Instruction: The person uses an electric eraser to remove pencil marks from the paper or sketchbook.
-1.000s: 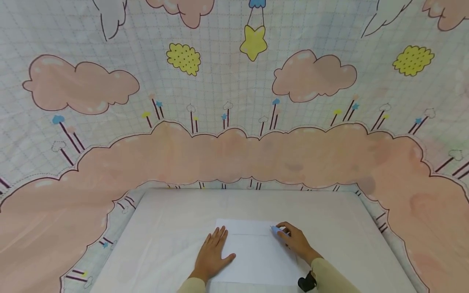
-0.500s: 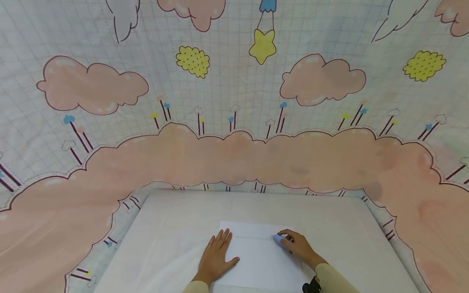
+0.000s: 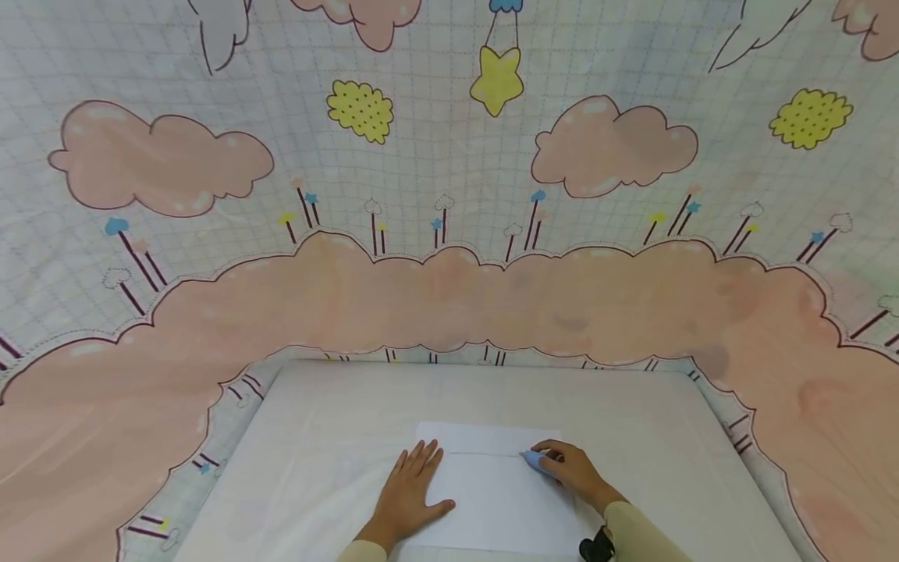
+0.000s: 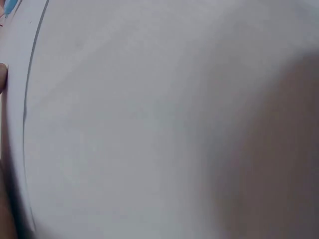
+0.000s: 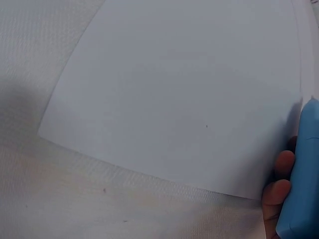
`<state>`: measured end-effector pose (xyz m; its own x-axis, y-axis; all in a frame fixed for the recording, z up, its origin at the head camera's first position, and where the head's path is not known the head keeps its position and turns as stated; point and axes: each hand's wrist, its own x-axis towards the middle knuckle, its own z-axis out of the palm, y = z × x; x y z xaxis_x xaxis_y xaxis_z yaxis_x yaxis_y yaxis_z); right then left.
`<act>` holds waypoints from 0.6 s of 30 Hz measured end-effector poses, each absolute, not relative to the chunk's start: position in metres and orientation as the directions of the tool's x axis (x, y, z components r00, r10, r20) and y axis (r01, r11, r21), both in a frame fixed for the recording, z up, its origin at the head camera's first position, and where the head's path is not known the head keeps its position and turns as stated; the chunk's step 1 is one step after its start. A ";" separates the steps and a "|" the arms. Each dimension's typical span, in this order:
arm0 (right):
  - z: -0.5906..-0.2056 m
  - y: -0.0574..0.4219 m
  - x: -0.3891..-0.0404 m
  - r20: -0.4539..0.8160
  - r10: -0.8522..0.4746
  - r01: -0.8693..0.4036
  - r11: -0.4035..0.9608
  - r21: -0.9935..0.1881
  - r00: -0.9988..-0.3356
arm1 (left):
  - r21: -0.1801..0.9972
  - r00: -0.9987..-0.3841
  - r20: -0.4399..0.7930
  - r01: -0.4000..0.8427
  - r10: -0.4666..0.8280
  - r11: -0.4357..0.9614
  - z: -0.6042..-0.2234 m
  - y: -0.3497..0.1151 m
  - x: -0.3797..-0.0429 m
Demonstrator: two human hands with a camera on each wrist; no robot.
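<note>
A white sheet of paper (image 3: 492, 499) lies on the table, with a thin line across its upper part; whether it is a crease, cut or drawn line I cannot tell. My left hand (image 3: 407, 492) rests flat on the sheet's left side, fingers straight and thumb spread. On the right, my right hand (image 3: 572, 472) grips a blue, thick-bodied, pen-shaped tool (image 3: 535, 460) with its small tip by the line's right end. The right wrist view shows the tool (image 5: 301, 179) and curled fingers (image 5: 284, 164) beside it. Only the edge of the left hand (image 4: 2, 77) appears in the left wrist view.
A pale cloth covers the table (image 3: 337, 406). Behind it hangs a backdrop (image 3: 435, 297) printed with clouds and stars. A black heart-shaped item (image 3: 597, 546) sits at the right cuff.
Since a second ago, my right hand has brought the blue tool slightly down the sheet, to the line. The left hand stays on the paper. The head view shifts slightly.
</note>
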<state>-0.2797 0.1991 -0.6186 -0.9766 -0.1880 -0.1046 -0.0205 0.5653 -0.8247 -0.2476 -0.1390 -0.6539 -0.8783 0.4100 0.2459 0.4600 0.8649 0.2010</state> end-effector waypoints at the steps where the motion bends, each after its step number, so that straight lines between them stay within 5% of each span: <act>1: -0.619 0.199 -0.280 -0.106 -0.188 -0.020 0.568 -0.823 -0.976 | 0.190 -0.872 0.250 0.470 0.420 0.862 -0.653 -0.140 -0.246; 18: -0.616 0.205 -0.281 -0.098 -0.224 -0.051 0.577 -0.815 -0.970 | 0.161 -0.834 0.266 0.532 0.483 0.831 -0.654 -0.147 -0.246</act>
<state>-0.2810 0.2049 -0.6156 -0.9697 -0.2240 -0.0980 -0.0509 0.5772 -0.8150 -0.2458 -0.1468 -0.6542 -0.8343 0.4830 0.2658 0.5324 0.8311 0.1609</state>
